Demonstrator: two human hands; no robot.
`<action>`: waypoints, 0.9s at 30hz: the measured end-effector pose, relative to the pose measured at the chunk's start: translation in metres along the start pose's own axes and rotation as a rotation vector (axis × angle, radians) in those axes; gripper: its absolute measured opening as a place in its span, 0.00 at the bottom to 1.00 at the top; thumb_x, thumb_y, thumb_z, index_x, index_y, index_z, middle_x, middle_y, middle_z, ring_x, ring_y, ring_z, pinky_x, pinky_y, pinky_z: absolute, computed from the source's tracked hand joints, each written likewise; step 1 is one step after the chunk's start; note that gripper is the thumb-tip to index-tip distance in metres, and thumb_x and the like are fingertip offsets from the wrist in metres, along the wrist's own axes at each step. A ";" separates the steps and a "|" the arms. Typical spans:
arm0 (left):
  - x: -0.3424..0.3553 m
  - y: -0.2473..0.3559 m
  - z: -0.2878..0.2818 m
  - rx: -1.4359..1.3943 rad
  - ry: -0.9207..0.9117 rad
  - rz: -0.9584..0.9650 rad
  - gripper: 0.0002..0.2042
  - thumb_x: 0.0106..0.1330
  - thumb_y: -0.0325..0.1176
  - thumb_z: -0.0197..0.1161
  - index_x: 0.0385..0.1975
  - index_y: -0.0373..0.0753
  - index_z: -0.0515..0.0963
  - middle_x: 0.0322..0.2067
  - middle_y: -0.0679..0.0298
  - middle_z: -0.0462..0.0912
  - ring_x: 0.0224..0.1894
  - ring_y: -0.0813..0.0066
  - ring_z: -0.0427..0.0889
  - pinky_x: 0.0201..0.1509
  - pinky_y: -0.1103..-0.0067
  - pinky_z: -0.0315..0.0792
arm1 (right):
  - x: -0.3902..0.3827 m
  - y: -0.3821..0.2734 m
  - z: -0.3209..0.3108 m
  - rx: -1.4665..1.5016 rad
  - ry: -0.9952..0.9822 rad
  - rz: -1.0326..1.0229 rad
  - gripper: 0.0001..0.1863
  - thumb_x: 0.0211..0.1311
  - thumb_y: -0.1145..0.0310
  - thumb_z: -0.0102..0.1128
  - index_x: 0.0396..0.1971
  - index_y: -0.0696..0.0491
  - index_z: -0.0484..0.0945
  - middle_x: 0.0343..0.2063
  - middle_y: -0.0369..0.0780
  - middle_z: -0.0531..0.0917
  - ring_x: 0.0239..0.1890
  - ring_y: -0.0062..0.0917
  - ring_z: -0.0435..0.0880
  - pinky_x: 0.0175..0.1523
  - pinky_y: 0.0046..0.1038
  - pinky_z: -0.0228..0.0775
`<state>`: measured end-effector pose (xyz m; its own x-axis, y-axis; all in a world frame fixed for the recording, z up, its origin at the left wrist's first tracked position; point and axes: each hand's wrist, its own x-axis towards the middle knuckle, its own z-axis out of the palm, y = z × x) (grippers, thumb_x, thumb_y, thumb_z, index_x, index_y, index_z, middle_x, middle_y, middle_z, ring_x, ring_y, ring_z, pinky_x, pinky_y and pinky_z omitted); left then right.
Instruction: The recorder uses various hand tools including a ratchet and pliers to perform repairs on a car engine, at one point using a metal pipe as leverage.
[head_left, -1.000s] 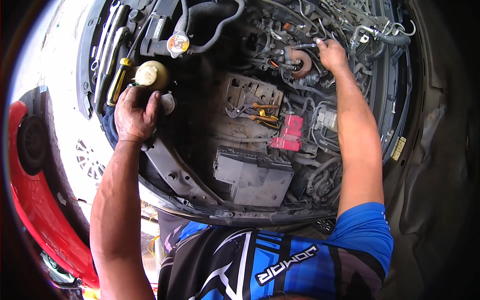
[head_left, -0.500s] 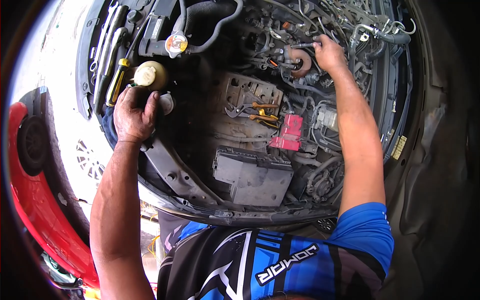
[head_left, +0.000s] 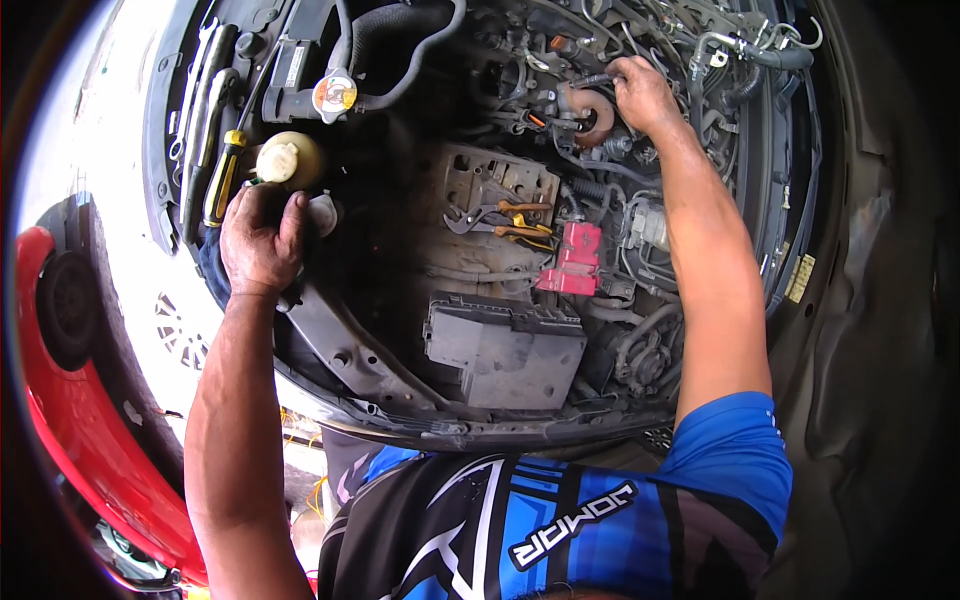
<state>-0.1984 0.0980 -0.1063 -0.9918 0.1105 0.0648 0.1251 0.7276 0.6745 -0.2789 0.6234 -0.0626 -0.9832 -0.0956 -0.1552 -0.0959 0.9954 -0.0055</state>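
My right hand (head_left: 643, 95) is closed round the end of a slim dark tool (head_left: 592, 79), deep in the engine bay beside a rusty curved pipe (head_left: 600, 118). The tool's exact kind is hard to make out. At the front edge of the bay, my left hand (head_left: 260, 240) leans beside a cream reservoir with a cap (head_left: 277, 162), its thumb apart and its fingertips partly hidden. A yellow-and-black screwdriver (head_left: 225, 178) lies just beyond those fingers. Between my arms, pliers with orange grips (head_left: 500, 218) rest on a dirty metal tray (head_left: 462, 180).
Wrenches and a long dark-handled tool (head_left: 208, 105) lie along the left edge. A radiator cap (head_left: 334, 96) and hoses stand behind the reservoir. Nearer me are a red terminal cover (head_left: 575, 260) and a black box (head_left: 505, 350). A red car (head_left: 95, 430) stands at the left.
My right hand has shifted slightly left and up with the tool, of which less shows. The left hand stays at the front edge. The whole view has shifted a little.
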 end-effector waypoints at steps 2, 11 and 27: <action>-0.001 -0.002 -0.002 0.017 -0.003 -0.005 0.14 0.62 0.44 0.67 0.33 0.37 0.80 0.33 0.53 0.82 0.40 0.49 0.81 0.47 0.64 0.75 | 0.002 -0.020 -0.002 0.123 0.034 0.283 0.17 0.67 0.60 0.59 0.51 0.52 0.77 0.48 0.52 0.83 0.53 0.48 0.81 0.58 0.43 0.73; 0.001 -0.002 0.000 0.018 -0.005 0.018 0.15 0.63 0.44 0.66 0.35 0.37 0.80 0.33 0.53 0.82 0.40 0.49 0.81 0.47 0.64 0.74 | -0.004 -0.005 0.014 0.024 0.029 0.076 0.19 0.68 0.56 0.55 0.51 0.52 0.76 0.48 0.53 0.82 0.54 0.49 0.79 0.58 0.44 0.71; -0.001 -0.008 0.004 0.050 -0.025 0.051 0.14 0.67 0.42 0.64 0.38 0.36 0.80 0.34 0.53 0.83 0.38 0.55 0.83 0.45 0.68 0.75 | 0.008 -0.014 0.070 0.735 0.400 0.772 0.16 0.55 0.64 0.72 0.39 0.55 0.81 0.39 0.47 0.87 0.40 0.34 0.86 0.49 0.33 0.78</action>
<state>-0.1979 0.0950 -0.1145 -0.9831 0.1650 0.0790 0.1773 0.7535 0.6330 -0.2746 0.6091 -0.1331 -0.7315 0.6804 -0.0431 0.5413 0.5412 -0.6435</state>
